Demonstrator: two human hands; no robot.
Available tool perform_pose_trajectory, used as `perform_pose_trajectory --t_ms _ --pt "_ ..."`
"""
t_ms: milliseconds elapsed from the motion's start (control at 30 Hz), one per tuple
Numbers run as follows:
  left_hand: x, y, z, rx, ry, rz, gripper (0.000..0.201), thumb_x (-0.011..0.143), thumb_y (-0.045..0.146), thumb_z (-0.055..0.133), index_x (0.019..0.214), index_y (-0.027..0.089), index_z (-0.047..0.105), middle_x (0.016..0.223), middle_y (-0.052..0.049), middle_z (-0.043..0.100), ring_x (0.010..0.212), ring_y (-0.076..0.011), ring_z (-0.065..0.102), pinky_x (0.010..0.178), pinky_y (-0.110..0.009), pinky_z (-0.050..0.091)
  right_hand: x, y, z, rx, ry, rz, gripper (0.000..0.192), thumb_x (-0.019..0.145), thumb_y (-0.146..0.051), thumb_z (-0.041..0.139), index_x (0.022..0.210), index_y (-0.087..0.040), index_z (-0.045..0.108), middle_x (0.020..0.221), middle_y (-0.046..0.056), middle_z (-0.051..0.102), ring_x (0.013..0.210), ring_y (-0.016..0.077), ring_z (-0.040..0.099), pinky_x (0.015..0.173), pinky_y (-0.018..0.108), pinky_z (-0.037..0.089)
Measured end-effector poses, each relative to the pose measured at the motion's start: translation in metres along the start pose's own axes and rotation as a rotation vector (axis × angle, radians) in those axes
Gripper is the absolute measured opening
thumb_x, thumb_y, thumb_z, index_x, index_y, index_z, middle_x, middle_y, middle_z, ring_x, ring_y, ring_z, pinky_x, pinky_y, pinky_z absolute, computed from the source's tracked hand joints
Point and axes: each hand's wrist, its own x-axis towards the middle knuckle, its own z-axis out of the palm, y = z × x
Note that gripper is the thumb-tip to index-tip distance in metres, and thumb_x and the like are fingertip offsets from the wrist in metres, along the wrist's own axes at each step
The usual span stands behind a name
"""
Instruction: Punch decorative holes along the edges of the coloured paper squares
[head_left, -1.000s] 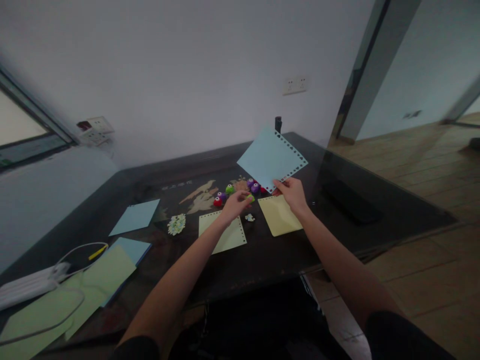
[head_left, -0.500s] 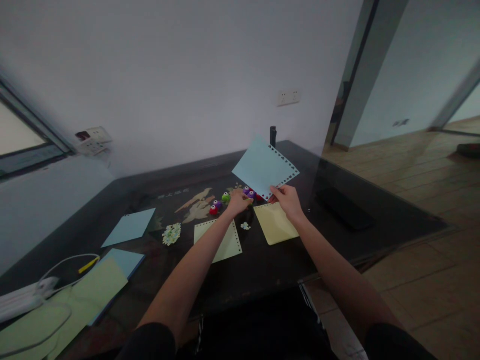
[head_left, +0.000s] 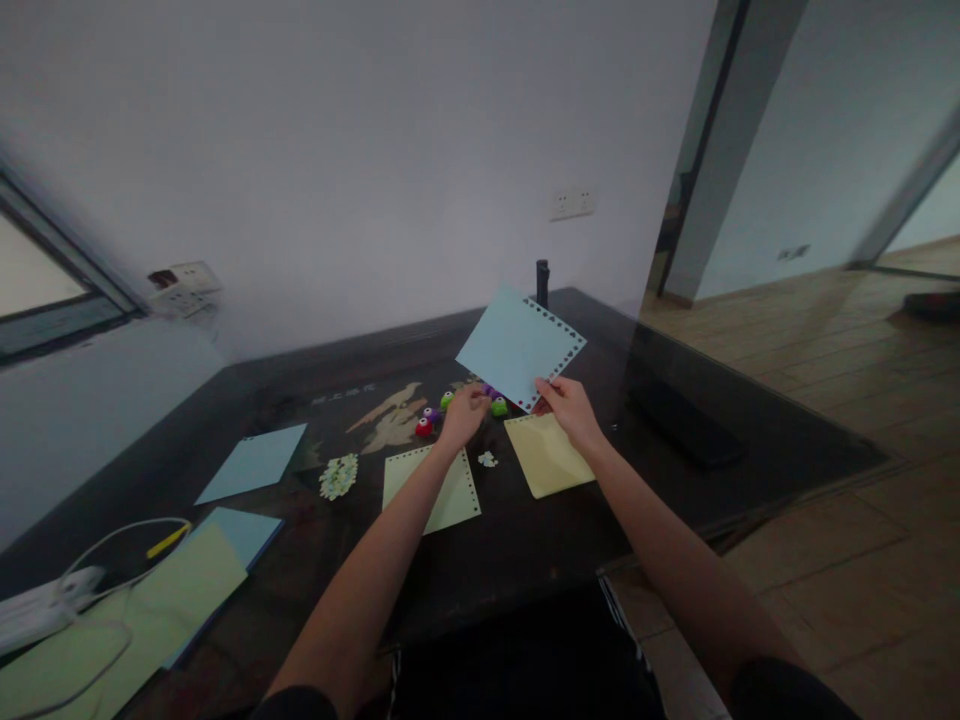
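My right hand (head_left: 568, 408) pinches the lower corner of a light blue loose-leaf sheet (head_left: 517, 345), tilted up off the table, with punched holes along its right edge. My left hand (head_left: 466, 412) is over a row of small round toys with eyes, its fingers curled together; whatever they hold, if anything, is hidden. Just right of those fingertips sits a green toy (head_left: 499, 407). Red (head_left: 424, 427) and purple (head_left: 430, 413) ones show to the left. Below my left wrist lies a pale green punched sheet (head_left: 454, 492), and beneath my right hand a yellow sheet (head_left: 551, 458).
Small paper scraps lie in a larger pile (head_left: 339, 476) and a smaller one (head_left: 487, 459). Another blue sheet (head_left: 255, 462), stacked papers (head_left: 191, 580) and a white power strip (head_left: 45, 605) with its cord occupy the left. A dark flat object (head_left: 686, 425) rests right; a black upright object (head_left: 542, 282) stands behind.
My left hand has drawn back slightly leftward, leaving the green toy in sight beside its fingertips. My right hand still holds the blue sheet. The whole view has shifted a little.
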Motion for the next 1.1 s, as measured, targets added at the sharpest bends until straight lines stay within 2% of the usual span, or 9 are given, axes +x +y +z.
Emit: perform_pose_trajectory --t_ms 67,100,200,300,433,600,800,1100 --pt "-0.012 0.003 -0.017 0.023 0.08 0.057 0.022 0.07 0.035 0.067 0.084 0.018 0.069 0.088 -0.008 0.068 0.081 -0.0204 0.06 0.076 -0.031 0.045 0.0 0.002 0.001 -0.009 -0.011 -0.006 0.048 0.064 -0.065 0.061 0.064 -0.017 0.057 0.053 0.004 0.062 0.046 0.0176 0.059 0.047 0.029 0.051" --pt "-0.018 0.005 -0.027 -0.006 0.118 0.044 0.024 0.072 0.038 0.065 0.086 0.018 0.068 0.09 -0.008 0.068 0.084 -0.0207 0.06 0.076 -0.03 0.045 0.001 0.003 0.001 -0.011 -0.021 -0.01 0.048 0.064 -0.065 0.061 0.064 -0.017 0.057 0.053 0.004 0.062 0.046 0.0172 0.059 0.047 0.029 0.05" --pt "-0.032 0.012 -0.051 -0.171 0.2 -0.019 0.035 0.076 0.049 0.058 0.089 0.018 0.067 0.09 -0.007 0.068 0.081 -0.0189 0.061 0.069 -0.026 0.044 0.0 0.006 0.003 -0.024 -0.085 -0.005 0.046 0.066 -0.062 0.063 0.064 -0.016 0.059 0.055 0.003 0.062 0.047 0.0157 0.058 0.046 0.027 0.05" --pt "-0.04 0.017 -0.064 -0.26 0.245 -0.029 0.045 0.078 0.056 0.052 0.094 0.016 0.067 0.089 -0.008 0.068 0.079 -0.0178 0.061 0.066 -0.025 0.044 -0.003 0.007 0.006 -0.057 -0.192 0.041 0.04 0.068 -0.056 0.065 0.065 -0.016 0.061 0.056 0.002 0.062 0.049 0.0143 0.058 0.047 0.025 0.05" --pt "-0.041 0.018 -0.068 -0.16 0.209 0.0 0.037 0.072 0.05 0.063 0.085 0.015 0.069 0.08 -0.005 0.068 0.073 -0.0172 0.059 0.064 -0.025 0.042 -0.005 0.011 0.009 -0.114 -0.283 0.084 0.034 0.07 -0.048 0.067 0.06 -0.016 0.061 0.054 0.001 0.062 0.049 0.0133 0.058 0.047 0.024 0.051" --pt "-0.04 0.012 -0.069 -0.088 0.202 0.008 0.025 0.066 0.04 0.069 0.07 0.016 0.067 0.066 -0.002 0.064 0.064 -0.0161 0.056 0.058 -0.025 0.04 -0.004 0.014 0.008 -0.148 -0.318 0.061 0.035 0.069 -0.049 0.068 0.062 -0.016 0.061 0.057 0.002 0.063 0.05 0.0133 0.059 0.048 0.024 0.051" --pt "-0.042 0.013 -0.071 -0.036 0.199 0.011 0.024 0.068 0.037 0.067 0.074 0.014 0.068 0.066 -0.001 0.063 0.06 -0.0133 0.053 0.056 -0.024 0.039 -0.003 0.011 0.004 -0.141 -0.202 0.001 0.034 0.068 -0.051 0.066 0.067 -0.017 0.06 0.054 0.0 0.059 0.049 0.0127 0.056 0.049 0.026 0.05" --pt "-0.049 0.027 -0.065 -0.049 0.146 -0.044 0.02 0.071 0.032 0.064 0.074 0.013 0.067 0.059 0.0 0.058 0.051 -0.0104 0.048 0.05 -0.023 0.039 -0.002 0.01 0.006 -0.083 -0.078 0.018 0.035 0.069 -0.053 0.06 0.072 -0.018 0.061 0.057 0.001 0.058 0.05 0.0158 0.055 0.048 0.03 0.048"
